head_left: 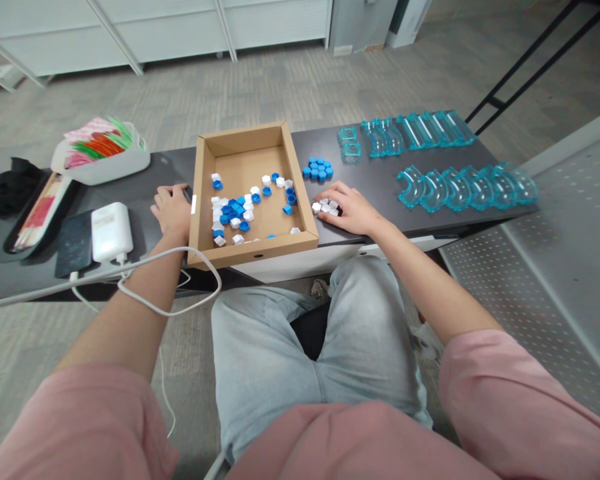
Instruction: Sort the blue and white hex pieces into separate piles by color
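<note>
My right hand (351,210) rests on the desk with its fingers spread over a cluster of white hexagonal pieces (325,207), touching them. Just behind that cluster sits a tight group of blue hexagonal pieces (318,169). My left hand (172,212) lies on the desk against the left side of a shallow cardboard box (300,160), fingers partly curled; a dark edge shows by its fingertips, and I cannot make out what it is. Inside the box, loose blue hexagonal pieces (237,207) and white hexagonal pieces (266,180) are scattered, mostly to the front left.
Clear teal plastic track pieces (467,189) stand in rows at the right, with more teal pieces (435,130) behind. At left are a white basket (105,172) of colourful sticks, a black tray (35,220), a white power bank (111,231) and a looping white cable (200,309).
</note>
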A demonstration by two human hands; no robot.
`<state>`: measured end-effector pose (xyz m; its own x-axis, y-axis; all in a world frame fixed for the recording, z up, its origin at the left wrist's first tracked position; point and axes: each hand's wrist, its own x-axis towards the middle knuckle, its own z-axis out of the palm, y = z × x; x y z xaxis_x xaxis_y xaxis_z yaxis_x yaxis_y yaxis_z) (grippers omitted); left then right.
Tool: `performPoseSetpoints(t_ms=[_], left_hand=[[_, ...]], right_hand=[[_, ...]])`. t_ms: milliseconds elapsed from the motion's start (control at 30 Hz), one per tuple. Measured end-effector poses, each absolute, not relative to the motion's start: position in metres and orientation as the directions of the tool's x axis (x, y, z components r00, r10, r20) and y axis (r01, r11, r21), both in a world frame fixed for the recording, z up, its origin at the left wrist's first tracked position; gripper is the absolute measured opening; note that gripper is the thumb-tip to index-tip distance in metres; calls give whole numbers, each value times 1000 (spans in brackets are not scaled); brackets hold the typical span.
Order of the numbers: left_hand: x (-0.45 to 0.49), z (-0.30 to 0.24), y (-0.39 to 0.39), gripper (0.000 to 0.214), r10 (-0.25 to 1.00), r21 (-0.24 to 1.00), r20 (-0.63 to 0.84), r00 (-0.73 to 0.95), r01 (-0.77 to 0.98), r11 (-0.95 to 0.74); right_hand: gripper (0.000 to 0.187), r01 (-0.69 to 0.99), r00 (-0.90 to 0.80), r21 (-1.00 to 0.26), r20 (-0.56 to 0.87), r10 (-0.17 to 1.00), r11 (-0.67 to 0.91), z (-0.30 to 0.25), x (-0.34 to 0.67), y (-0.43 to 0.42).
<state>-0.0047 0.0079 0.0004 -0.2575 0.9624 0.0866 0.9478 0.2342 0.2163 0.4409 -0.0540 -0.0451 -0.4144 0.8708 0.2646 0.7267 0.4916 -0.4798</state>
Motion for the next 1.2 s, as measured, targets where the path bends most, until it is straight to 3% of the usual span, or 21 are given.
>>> performPoseSetpoints(t_ms=[1200], left_hand=[[-1,9,5,63,964,245,43,-264,938,246]], right_hand=[[51,719,-406,-505,252,878,477,-41,439,-56]])
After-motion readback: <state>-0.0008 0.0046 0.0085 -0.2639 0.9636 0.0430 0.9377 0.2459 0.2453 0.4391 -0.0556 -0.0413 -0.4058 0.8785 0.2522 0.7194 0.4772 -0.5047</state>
